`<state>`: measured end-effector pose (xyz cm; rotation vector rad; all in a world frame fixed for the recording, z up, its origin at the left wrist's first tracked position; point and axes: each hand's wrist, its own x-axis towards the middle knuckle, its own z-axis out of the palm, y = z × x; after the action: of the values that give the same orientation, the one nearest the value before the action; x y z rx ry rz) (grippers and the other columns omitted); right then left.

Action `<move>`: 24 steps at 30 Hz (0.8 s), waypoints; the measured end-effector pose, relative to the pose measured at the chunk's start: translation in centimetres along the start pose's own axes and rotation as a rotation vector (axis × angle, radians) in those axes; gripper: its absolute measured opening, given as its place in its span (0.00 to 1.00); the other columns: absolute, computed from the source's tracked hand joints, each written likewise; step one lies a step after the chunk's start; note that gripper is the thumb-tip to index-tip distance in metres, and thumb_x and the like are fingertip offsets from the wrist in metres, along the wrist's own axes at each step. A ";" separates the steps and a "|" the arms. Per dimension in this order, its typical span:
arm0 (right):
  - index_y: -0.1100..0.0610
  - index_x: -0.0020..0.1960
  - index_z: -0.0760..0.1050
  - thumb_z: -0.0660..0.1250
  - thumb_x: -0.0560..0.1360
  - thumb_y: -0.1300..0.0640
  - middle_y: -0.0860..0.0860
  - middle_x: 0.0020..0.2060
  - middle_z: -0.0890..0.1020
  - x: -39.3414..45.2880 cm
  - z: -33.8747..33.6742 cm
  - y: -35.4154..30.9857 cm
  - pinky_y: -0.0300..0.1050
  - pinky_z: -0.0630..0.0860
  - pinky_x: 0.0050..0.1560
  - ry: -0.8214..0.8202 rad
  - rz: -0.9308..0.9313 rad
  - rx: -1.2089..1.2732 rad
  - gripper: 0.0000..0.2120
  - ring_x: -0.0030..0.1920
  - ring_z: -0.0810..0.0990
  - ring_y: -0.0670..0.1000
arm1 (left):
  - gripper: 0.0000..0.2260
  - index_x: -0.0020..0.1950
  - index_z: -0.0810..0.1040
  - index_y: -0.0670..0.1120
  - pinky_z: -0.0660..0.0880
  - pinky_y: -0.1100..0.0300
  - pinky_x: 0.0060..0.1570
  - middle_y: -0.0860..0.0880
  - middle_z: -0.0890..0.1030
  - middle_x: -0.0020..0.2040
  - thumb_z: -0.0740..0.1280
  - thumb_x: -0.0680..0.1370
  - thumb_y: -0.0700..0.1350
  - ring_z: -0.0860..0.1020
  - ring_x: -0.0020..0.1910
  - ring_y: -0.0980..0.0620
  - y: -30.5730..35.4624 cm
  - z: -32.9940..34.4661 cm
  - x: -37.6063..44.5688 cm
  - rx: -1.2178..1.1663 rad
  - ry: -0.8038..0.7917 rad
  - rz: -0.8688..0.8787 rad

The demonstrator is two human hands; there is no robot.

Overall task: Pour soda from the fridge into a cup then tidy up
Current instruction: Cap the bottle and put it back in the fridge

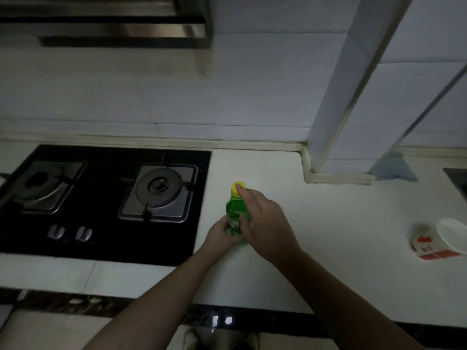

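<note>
A green soda bottle (233, 210) with a yellow cap (237, 189) stands upright on the white counter (328, 261), just right of the stove. My left hand (222, 234) is wrapped around its lower part. My right hand (262, 221) reaches over the bottle's right side, a fingertip touching the cap and the thumb against the bottle's body. A white paper cup (439, 239) with red print sits on the counter at the far right, well away from both hands, mouth open.
A black two-burner gas stove (106, 198) fills the counter's left side, under a steel range hood (121, 26). A tiled pillar (336, 127) rises at the back right, a blue cloth (394, 169) at its foot. A dark sink edge (458, 176) shows at far right.
</note>
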<state>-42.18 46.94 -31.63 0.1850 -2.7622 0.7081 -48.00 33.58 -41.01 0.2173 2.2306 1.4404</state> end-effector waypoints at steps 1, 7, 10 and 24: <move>0.54 0.76 0.58 0.59 0.73 0.56 0.53 0.65 0.73 0.5 0.3 -0.7 0.49 0.74 0.56 -0.005 -0.026 0.019 0.31 0.58 0.75 0.52 | 0.17 0.54 0.77 0.49 0.70 0.74 0.37 0.57 0.81 0.44 0.76 0.69 0.38 0.78 0.39 0.69 -0.3 -0.7 -0.5 -0.019 0.026 -0.013; 0.51 0.75 0.59 0.65 0.74 0.59 0.53 0.61 0.74 3.4 2.5 -6.5 0.50 0.76 0.49 -0.025 -0.207 0.112 0.31 0.50 0.78 0.53 | 0.15 0.52 0.77 0.45 0.71 0.73 0.35 0.55 0.81 0.41 0.76 0.69 0.34 0.78 0.35 0.68 -1.7 -6.4 -4.4 -0.127 0.195 -0.070; 0.50 0.73 0.60 0.69 0.73 0.60 0.54 0.58 0.75 4.5 4.1 -10.2 0.49 0.76 0.48 -0.043 -0.305 0.125 0.33 0.50 0.79 0.55 | 0.16 0.53 0.79 0.47 0.73 0.72 0.39 0.55 0.83 0.44 0.78 0.69 0.40 0.80 0.40 0.66 -2.5 -9.6 -7.3 -0.145 0.296 -0.080; 0.47 0.74 0.61 0.65 0.77 0.58 0.50 0.61 0.72 -0.6 9.1 -29.4 0.47 0.74 0.55 -0.210 -0.571 0.431 0.27 0.58 0.74 0.51 | 0.22 0.56 0.79 0.53 0.78 0.58 0.52 0.55 0.84 0.49 0.79 0.65 0.51 0.81 0.48 0.59 -10.2 -19.8 -26.2 -0.142 0.684 -0.174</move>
<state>-38.18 16.95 -26.15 1.1356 -2.4880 1.1414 -33.08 3.05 -35.53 -0.5890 2.5483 1.7438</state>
